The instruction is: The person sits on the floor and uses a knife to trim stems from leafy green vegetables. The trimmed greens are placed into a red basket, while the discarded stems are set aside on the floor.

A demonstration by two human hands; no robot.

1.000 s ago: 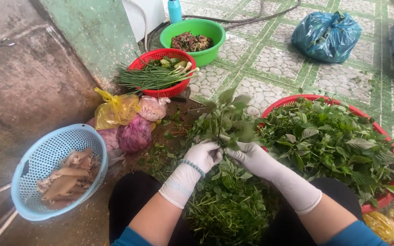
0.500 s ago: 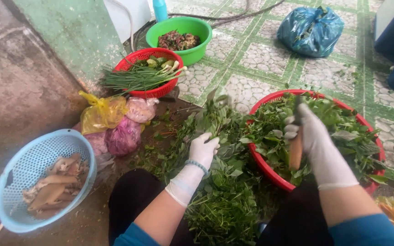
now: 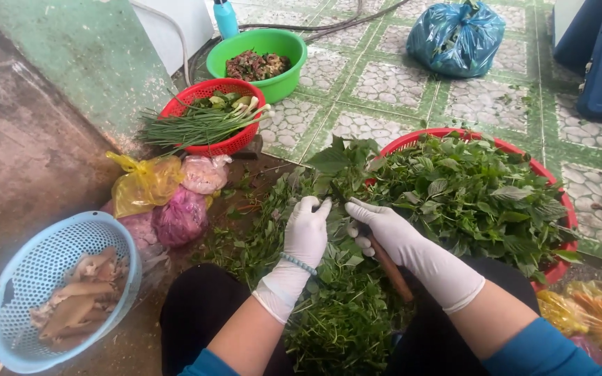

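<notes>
My left hand (image 3: pixel 306 232), in a white glove with a bead bracelet, grips a leafy green sprig (image 3: pixel 341 162) by its stem. My right hand (image 3: pixel 385 232), also gloved, holds a knife with a brown wooden handle (image 3: pixel 389 268) and meets the left hand at the stem. Under both hands lies a heap of green stems and leaves (image 3: pixel 336 313) on the ground between my knees. Just right of the hands stands a large red basket (image 3: pixel 556 188) piled with picked green leaves.
A light blue colander (image 3: pixel 15 278) with pale slices sits at the left. Yellow, pink and purple bags (image 3: pixel 168 202) lie by the wall. Behind are a red basket of chives (image 3: pixel 228 143), a green bowl (image 3: pixel 283 80), a blue plastic bag (image 3: pixel 454 38) and hoses.
My right hand was over the big red basket half a second ago; it has come back to the left hand at the sprig, knife in it. The view shifted slightly right.
</notes>
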